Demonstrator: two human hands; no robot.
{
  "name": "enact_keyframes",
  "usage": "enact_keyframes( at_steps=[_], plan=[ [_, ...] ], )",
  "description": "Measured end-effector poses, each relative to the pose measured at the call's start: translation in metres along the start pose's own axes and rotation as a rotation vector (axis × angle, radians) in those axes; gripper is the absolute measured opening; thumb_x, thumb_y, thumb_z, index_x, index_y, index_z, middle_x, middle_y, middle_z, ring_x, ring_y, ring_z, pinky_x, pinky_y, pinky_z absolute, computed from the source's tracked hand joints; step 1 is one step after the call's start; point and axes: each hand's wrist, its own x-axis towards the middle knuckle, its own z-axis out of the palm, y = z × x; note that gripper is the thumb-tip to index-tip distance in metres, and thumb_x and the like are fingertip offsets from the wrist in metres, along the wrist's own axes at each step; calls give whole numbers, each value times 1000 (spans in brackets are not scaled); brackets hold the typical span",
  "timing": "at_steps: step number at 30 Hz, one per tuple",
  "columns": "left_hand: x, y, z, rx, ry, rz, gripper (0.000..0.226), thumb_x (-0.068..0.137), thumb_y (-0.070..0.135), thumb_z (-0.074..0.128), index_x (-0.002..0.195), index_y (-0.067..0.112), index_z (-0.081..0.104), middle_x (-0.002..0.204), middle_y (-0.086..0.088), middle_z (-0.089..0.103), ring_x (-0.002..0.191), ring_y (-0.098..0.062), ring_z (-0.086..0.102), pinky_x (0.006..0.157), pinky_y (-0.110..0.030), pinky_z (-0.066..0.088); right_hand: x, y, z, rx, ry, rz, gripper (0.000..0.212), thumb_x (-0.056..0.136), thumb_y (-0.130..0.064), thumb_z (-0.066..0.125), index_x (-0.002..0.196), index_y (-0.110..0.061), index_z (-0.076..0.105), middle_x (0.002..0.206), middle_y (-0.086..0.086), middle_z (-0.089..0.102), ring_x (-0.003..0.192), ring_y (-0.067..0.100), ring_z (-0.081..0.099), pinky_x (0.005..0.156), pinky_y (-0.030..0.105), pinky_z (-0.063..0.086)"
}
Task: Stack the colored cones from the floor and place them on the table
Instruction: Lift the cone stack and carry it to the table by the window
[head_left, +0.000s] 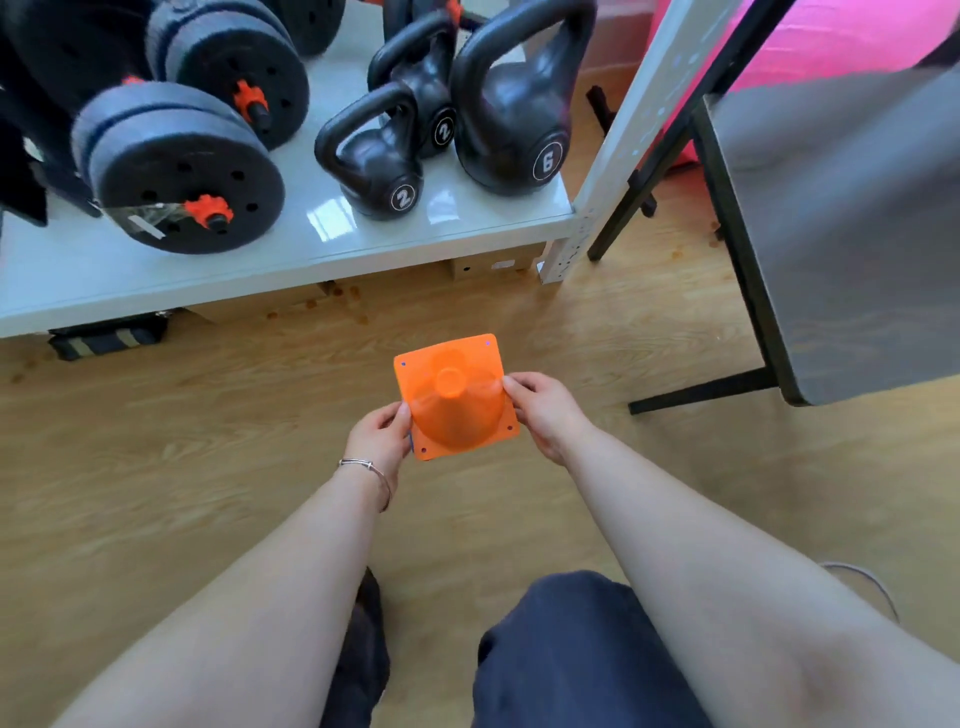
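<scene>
Wood-plank floor (156, 467); low white shelf (363, 234) at top carrying black kettlebells (509, 114) and dumbbell plates (182, 171). Grey bench (841, 234) at right, well apart from hands. Orange cone (457, 397) held above floor, mid-frame. Left hand (379, 441) grip closed on cone's left edge; right hand (545, 410) grip closed on right edge. Bracelet (371, 470) on left wrist.

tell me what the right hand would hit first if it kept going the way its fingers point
Its fingers already touch the orange cone. Past that, the left hand on the cone's opposite side, though depth is unclear.
</scene>
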Motion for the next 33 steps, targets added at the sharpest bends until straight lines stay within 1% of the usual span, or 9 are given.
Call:
enact_keyframes(
  at_steps=[3,8,10,12,14,21,26,30,33],
  plan=[
    [-56,22,-9,-25,12,-8,30,99,18,48,115,-3,61,83,-4,62,66,-8,57,56,-16,50,-51,-22,3,-34,6,-27,32,82,-38,58,99,-15,71,83,-1,67,79,18,58,75,37,48],
    [-147,78,-20,-154,-7,-25,30,99,16,47,120,-3,59,90,-9,67,75,-17,62,65,-28,54,-137,-77,-2,-58,-18,-71,40,82,-38,56,108,-10,71,86,-4,68,81,15,59,78,36,49],
    [-184,105,-24,-204,-48,-27,28,99,14,48,119,-1,59,95,-10,69,81,-19,64,70,-30,54,-172,-104,-8,-5,-55,-73,37,84,-34,58,109,-12,71,94,1,73,88,24,65,82,40,51],
    [-220,132,-27,-246,-100,-37,27,98,14,49,119,0,59,101,-11,70,88,-22,66,76,-33,55,-207,-131,-18,78,-103,-62,34,90,-27,58,117,-8,68,111,13,73,107,35,66,95,47,52],
    [-254,156,-30,-261,-153,-43,30,97,15,51,122,-1,58,109,-14,70,94,-24,67,77,-34,57,-241,-155,-31,154,-145,-49,33,98,-17,54,127,-1,60,120,19,68,114,34,64,99,44,52],
    [-367,237,-26,-263,-278,6,35,96,16,53,125,-4,55,119,-19,67,104,-26,66,90,-37,56,-343,-234,-71,291,-262,-71,35,98,-11,55,129,6,56,113,22,69,92,25,69,76,31,54],
    [-442,283,-18,-296,-329,82,33,96,16,51,122,-4,57,103,-14,72,87,-19,71,69,-28,58,-409,-284,-94,394,-333,-76,36,95,-7,58,127,8,56,114,22,67,96,27,65,89,36,52],
    [-489,313,-15,-342,-363,114,37,93,17,55,124,-4,57,112,-17,70,93,-22,70,72,-29,59,-448,-321,-104,401,-359,-119,39,95,-8,59,128,12,54,100,16,70,84,22,67,76,30,57],
    [-514,336,-18,-384,-329,140,36,93,15,58,123,-5,58,114,-18,69,95,-24,69,80,-32,60,-468,-347,-100,378,-341,-157,40,95,-11,59,128,11,54,105,19,69,88,24,68,79,32,57]
  ],
)
